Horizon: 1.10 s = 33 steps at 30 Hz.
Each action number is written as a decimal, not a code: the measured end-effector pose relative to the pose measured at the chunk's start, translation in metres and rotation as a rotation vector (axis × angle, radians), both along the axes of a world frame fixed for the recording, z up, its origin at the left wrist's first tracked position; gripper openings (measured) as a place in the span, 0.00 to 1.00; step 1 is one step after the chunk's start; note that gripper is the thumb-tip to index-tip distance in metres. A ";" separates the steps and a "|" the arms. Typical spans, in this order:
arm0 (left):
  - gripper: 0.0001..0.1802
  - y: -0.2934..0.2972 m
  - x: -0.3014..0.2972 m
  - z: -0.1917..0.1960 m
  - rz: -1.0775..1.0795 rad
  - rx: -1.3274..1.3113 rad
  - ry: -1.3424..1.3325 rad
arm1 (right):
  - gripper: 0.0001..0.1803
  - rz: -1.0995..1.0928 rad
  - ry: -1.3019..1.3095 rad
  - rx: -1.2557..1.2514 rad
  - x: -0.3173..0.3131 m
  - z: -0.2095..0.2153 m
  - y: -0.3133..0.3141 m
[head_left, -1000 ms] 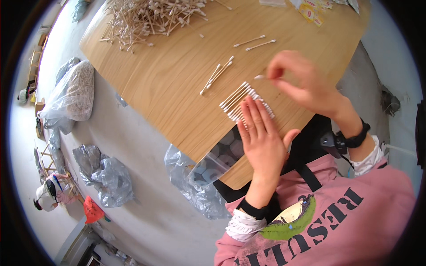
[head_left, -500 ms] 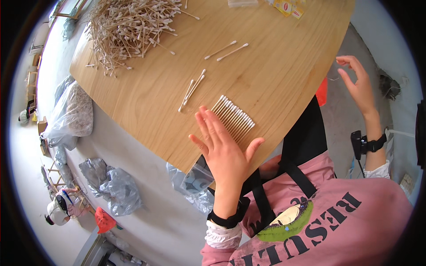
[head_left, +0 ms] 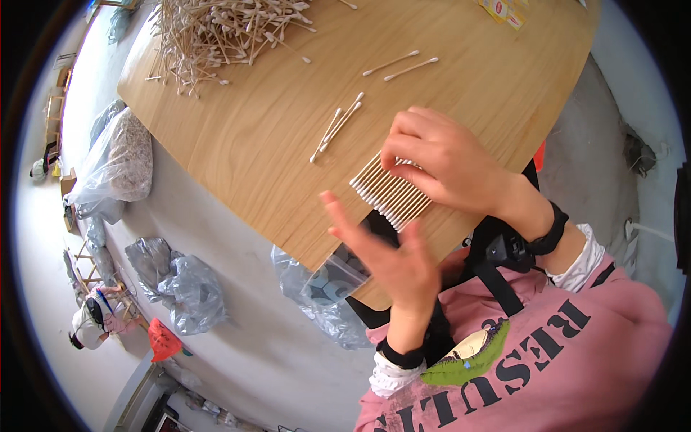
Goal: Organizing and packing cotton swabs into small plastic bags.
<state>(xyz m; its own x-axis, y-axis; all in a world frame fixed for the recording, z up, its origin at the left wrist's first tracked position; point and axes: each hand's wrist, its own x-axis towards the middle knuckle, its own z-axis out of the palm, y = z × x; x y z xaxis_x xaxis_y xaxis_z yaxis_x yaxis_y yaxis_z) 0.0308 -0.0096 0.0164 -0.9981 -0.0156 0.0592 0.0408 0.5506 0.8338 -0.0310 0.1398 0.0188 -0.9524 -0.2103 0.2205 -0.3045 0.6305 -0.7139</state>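
1. The right hand (head_left: 448, 162) is curled narrow, thumb and bent fingers drawn together over the far right part of the swab row (head_left: 376, 186); whether a stick is pinched between them cannot be told. The bent posture seems to suit thin sticks, letting the fingertips work at the swab heads without the palm pressing on them.
2. The left hand (head_left: 407, 277), blurred, is wide, fingers and thumb spread, and appears to hold nothing. It lies just beyond the near end of the row; contact is unclear. So placed, it leaves the near heads mostly uncovered.
3. The row lies flat on the tabletop (head_left: 252, 165), near its near corner, sticks side by side and roughly parallel. Being within reach of both hands probably makes it easy to handle from either end.
4. Just left and far of the row, a small swab cluster (head_left: 336, 128) lies loosely slanted; farther off, a swab pair (head_left: 400, 66) lies apart from it, perhaps kept clear of the row.
5. At the far left, a swab heap (head_left: 223, 32) lies tangled, its bulk away from the hands, which seems to leave working room between.
6. Yellow packets (head_left: 504, 13) sit at the far right, out of the way.
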 end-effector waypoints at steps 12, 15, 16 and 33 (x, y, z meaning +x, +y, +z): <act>0.62 0.014 0.027 -0.017 -0.435 -0.673 -0.086 | 0.06 0.254 0.001 0.339 -0.026 0.002 -0.005; 0.63 0.017 0.027 -0.017 -0.433 -0.695 -0.072 | 0.05 0.280 -0.026 0.427 -0.026 0.009 -0.005; 0.63 0.017 0.028 -0.016 -0.433 -0.694 -0.071 | 0.05 0.279 -0.025 0.429 -0.026 0.011 -0.004; 0.68 -0.007 -0.024 -0.004 -0.447 -0.659 -0.035 | 0.05 -0.519 -0.468 0.504 0.136 0.049 0.205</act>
<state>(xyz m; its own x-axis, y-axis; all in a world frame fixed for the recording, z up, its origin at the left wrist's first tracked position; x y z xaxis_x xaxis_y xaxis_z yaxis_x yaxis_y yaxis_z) 0.0068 -0.0170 0.0120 -0.9030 0.4140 -0.1151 0.3541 0.8686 0.3467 0.1055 0.3445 0.0673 -0.9247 0.3098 -0.2214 0.3659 0.8840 -0.2911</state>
